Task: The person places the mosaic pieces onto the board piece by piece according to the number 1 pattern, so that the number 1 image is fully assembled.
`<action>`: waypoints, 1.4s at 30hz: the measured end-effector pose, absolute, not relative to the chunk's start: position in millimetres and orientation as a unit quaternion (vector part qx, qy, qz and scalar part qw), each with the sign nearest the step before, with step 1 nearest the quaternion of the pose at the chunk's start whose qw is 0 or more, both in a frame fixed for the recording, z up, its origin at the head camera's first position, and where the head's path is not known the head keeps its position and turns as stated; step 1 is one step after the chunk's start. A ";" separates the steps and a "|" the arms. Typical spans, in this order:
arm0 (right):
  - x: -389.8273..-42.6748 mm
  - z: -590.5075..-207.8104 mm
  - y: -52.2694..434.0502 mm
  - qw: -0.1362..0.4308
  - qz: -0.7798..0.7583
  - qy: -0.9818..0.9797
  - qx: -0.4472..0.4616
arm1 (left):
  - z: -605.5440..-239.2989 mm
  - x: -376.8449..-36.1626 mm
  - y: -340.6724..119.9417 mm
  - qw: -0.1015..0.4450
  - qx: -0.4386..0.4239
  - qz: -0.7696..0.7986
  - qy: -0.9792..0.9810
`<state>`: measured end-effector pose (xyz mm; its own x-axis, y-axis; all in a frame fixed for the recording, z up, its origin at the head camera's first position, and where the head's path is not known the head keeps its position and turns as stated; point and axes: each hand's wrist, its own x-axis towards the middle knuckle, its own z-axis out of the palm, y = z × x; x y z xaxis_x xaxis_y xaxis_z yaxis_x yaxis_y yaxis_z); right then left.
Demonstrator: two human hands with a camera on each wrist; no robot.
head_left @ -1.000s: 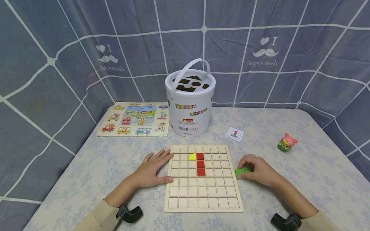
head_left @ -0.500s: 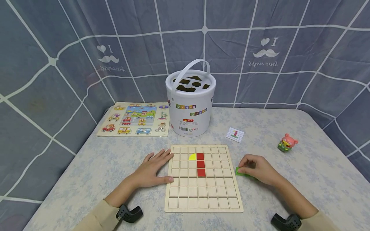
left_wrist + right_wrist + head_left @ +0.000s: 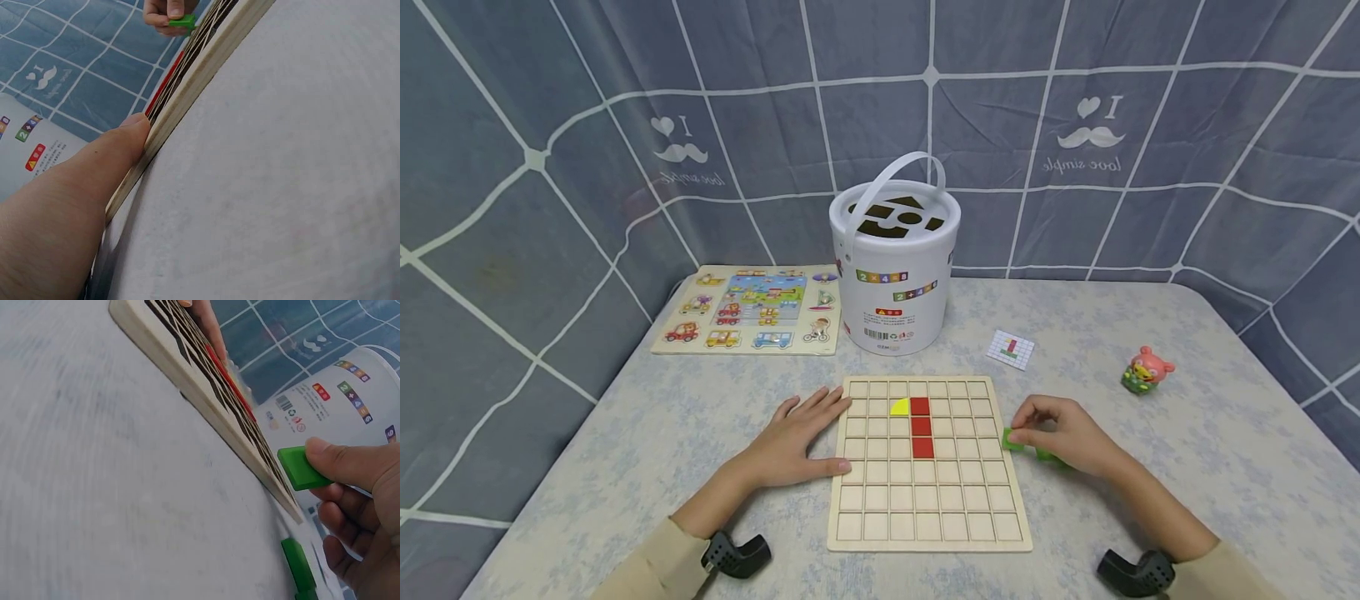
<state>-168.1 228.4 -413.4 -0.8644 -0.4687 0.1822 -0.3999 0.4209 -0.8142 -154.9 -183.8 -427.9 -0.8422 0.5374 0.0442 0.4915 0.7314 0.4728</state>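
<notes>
The left hand (image 3: 801,442) lies flat, bracing the wooden grid board (image 3: 928,533). Just off its right edge, the right hand (image 3: 1063,437) pinches a green tile (image 3: 301,467); lower it level and square into its cell. Another green tile (image 3: 300,567) lies on the table (image 3: 662,433).

The left hand (image 3: 797,440) lies flat, fingers straight and together, palm down. The right hand (image 3: 1063,435) is raised slightly, thumb and fingers pinching, forearm stretched forward.
</notes>
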 end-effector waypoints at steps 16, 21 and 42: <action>-171.6 -413.7 196.9 0.065 -0.491 0.822 -0.282 | -428.1 -155.3 -184.0 0.049 0.279 0.238 0.929; -171.0 -412.7 189.7 0.062 -0.495 0.814 -0.296 | -428.1 -154.7 -183.9 0.044 0.283 0.242 0.927; -168.6 -414.1 157.2 0.105 -0.512 0.790 -0.321 | -427.1 -153.9 -184.5 0.043 0.284 0.243 0.926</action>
<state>-168.6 157.2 -414.1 -0.7723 -0.6140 0.1630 -0.3994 0.2698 -0.8762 -153.9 -184.5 -427.1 -0.8347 0.5476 0.0585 0.5058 0.7203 0.4747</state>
